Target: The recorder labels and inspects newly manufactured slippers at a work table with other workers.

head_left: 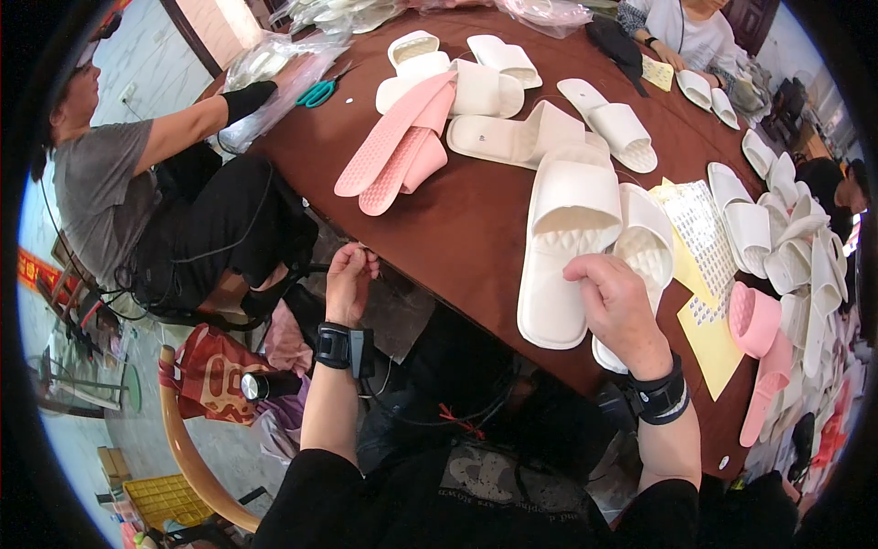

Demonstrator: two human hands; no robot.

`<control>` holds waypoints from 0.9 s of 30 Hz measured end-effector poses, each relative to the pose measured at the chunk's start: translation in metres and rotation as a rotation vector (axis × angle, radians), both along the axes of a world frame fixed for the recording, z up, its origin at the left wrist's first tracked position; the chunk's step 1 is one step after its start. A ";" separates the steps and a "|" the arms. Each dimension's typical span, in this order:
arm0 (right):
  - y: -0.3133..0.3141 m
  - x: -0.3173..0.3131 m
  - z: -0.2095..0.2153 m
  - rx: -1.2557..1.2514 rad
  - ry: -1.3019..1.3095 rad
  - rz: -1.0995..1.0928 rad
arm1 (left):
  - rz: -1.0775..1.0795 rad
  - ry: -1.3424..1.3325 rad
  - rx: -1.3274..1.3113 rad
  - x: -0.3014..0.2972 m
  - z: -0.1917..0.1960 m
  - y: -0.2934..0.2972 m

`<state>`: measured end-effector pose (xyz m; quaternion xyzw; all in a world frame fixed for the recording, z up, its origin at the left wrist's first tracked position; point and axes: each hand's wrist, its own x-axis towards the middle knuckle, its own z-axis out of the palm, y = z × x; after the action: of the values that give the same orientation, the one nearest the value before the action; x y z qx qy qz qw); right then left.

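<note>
Both arms are extending from the lower edge, elbows spreading apart. The left forearm (329, 416) is pointing nearly straight up in view, and the left wrist (341, 313) is continuing that line into the left hand (347, 277). Its fingers are curling inward, the tips bunching close together; whether they are pinching anything is too small to tell. The right forearm (668, 448) is slanting up and leftward, the right wrist (653, 364) leading into the right hand (624, 309). This hand is showing its back, with the foremost digits bending and pointing left, while the remaining fingers are hiding underneath.
</note>
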<state>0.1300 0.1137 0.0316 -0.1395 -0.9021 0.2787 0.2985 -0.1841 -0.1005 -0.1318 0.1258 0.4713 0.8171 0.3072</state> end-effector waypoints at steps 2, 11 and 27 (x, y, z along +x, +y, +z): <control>0.001 0.000 -0.003 0.012 0.008 0.001 | -0.006 -0.008 -0.024 0.001 0.000 -0.001; 0.012 0.005 -0.016 0.014 -0.009 0.032 | -0.015 0.141 -0.313 0.034 0.019 -0.012; 0.040 0.178 0.049 -0.288 0.138 -0.584 | -0.371 0.809 -0.268 0.140 0.150 0.019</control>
<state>0.3079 0.1536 0.0805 -0.4138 -0.7531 0.3146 0.4034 -0.0444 -0.0813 0.0185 0.4759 0.6242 0.5656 0.2530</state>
